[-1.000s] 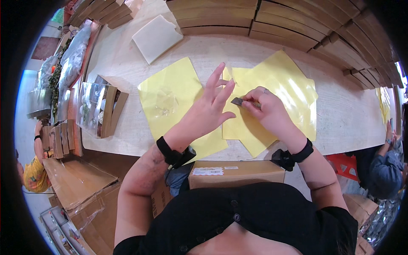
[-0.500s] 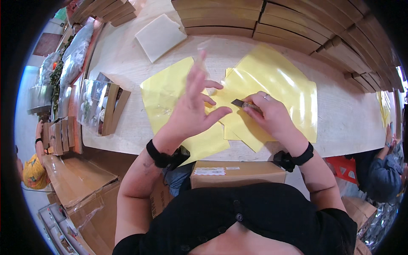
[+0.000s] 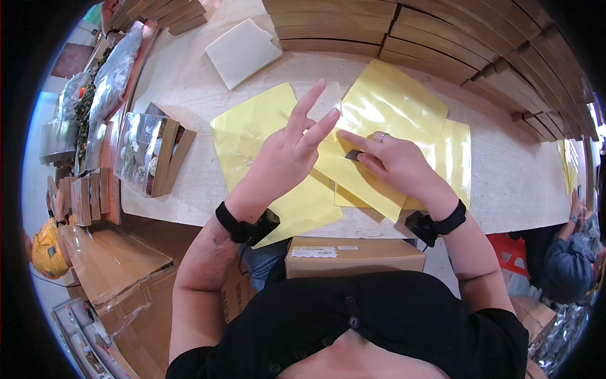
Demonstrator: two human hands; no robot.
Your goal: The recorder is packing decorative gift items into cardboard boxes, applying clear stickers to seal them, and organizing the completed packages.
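My left hand (image 3: 284, 155) is raised over the yellow sheets, its index and middle fingers stretched out and apart. A faint clear scrap (image 3: 331, 95) shows beside those fingertips; whether it sticks to them I cannot tell. My right hand (image 3: 407, 165), with a ring on one finger, is closed round a utility knife (image 3: 353, 155). Only its short dark blade shows; the handle is hidden in the hand. The right index finger reaches over the glossy yellow sheets (image 3: 398, 95), which overlap at the right. Another yellow sheet (image 3: 252, 120) lies to the left, under the left hand.
Stacked brown cardboard boxes (image 3: 334, 25) line the table's far side and right. A white square block (image 3: 243, 54) lies at the far left, and a clear-fronted box (image 3: 142, 155) stands nearer. A closed carton (image 3: 356, 256) sits before me. Other people (image 3: 568, 265) work at both sides.
My left hand has turned over, its fingers now pointing up and right. A yellow sheet between the hands has shifted toward me and right. The right index finger has stretched out.
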